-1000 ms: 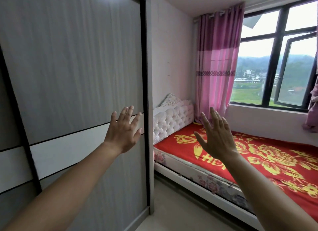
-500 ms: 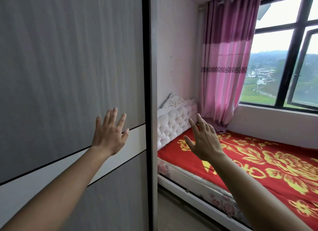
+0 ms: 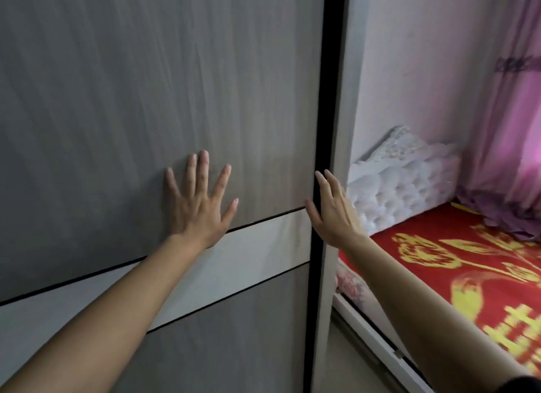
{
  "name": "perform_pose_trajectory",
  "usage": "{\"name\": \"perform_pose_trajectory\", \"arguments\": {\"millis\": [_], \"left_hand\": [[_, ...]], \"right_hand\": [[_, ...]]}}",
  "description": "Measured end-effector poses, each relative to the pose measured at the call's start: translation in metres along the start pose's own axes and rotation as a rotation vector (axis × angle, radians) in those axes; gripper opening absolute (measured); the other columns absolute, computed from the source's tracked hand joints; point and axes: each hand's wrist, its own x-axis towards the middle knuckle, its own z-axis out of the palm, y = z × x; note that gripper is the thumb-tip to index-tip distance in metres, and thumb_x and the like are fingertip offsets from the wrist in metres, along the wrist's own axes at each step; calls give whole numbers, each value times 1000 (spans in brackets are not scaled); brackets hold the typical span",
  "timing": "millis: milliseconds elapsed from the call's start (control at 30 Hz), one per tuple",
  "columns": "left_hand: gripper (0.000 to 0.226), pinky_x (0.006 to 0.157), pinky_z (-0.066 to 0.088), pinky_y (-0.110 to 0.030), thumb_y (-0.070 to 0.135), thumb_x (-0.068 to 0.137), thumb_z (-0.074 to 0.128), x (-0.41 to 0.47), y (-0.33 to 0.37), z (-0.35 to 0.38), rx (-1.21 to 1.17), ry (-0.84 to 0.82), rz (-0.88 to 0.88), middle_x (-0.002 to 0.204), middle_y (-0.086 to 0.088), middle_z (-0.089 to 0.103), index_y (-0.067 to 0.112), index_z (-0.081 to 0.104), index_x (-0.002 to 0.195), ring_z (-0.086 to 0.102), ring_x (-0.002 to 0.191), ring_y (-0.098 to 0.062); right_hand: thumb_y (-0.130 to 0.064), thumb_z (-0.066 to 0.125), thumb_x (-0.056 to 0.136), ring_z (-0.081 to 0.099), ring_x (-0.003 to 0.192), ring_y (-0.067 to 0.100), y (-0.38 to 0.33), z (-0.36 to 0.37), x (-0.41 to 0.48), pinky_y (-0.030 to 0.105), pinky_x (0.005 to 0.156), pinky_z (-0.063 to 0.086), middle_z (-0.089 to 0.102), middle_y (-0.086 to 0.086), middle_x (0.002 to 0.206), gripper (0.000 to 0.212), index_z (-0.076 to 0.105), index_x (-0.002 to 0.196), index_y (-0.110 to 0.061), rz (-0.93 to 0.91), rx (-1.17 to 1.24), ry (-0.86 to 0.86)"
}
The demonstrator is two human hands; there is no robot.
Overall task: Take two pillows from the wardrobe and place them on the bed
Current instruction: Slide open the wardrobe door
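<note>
The wardrobe's grey sliding door [image 3: 146, 85] with a white band across it fills the left and middle of the view, and it is closed. My left hand [image 3: 200, 204] lies flat on the door with fingers spread. My right hand [image 3: 332, 209] is at the door's black right edge, fingers straight and empty. The bed [image 3: 456, 264] with a red and gold floral cover lies to the right. No pillow is in sight; the wardrobe's inside is hidden.
A white tufted headboard [image 3: 407, 185] stands against the pink wall just right of the wardrobe. A pink curtain [image 3: 515, 135] hangs at the far right. A narrow strip of floor [image 3: 348, 360] runs between wardrobe and bed frame.
I have moved closer to the wardrobe and turned left. Both hands went forward: the left one now rests on the door, the right one reached its black edge.
</note>
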Motion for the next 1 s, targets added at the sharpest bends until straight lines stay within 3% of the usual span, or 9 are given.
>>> {"name": "perform_pose_trajectory", "arguments": {"millis": [133,200,267,333,467,700,1000], "left_hand": [[83,110,-2,-74,71,88,35,1,-7,44,159,106,-8,162,-18,0,27,12,155,-6,149,-37],[84,110,-3,-74,72,86,39,2,-9,56,209,187,-12,161,-18,6,28,17,154,-2,149,-37],[84,110,-3,-73,72,85,42,2,-11,60,216,251,16,162,-16,3,28,19,153,-2,149,-36],[85,111,-2,-72,71,85,44,2,-12,61,217,277,29,163,-12,-6,29,19,153,-3,150,-35],[84,112,-2,-71,70,84,46,3,-12,58,226,267,29,163,-8,-12,29,19,153,-6,150,-32],[80,113,-5,-69,69,88,41,-9,-29,46,262,173,17,162,-7,-18,30,15,153,-11,149,-31],[81,113,-6,-68,68,90,39,-53,-105,21,309,108,-21,161,-9,-18,29,10,155,-11,149,-33]], "right_hand": [[-56,45,96,18,148,30,10,54,52,37,118,20,13,16,162,83,2,156,-19,83,277,105],[-67,43,91,36,138,38,12,77,72,43,112,32,23,21,156,90,-6,155,-28,200,423,119],[-73,40,87,55,113,45,11,92,78,50,92,48,36,22,145,91,-9,154,-35,250,447,198],[-75,39,87,57,103,45,12,103,80,52,84,50,40,19,136,90,-7,154,-36,240,447,284],[-74,43,88,54,109,41,16,115,83,52,90,47,40,15,135,90,-3,155,-35,246,474,356],[-68,47,90,43,131,35,3,110,72,53,97,47,28,13,151,88,-1,155,-36,204,532,337],[-51,43,99,27,144,25,-69,117,40,32,105,32,21,7,159,75,-2,155,-30,130,643,251]]}}
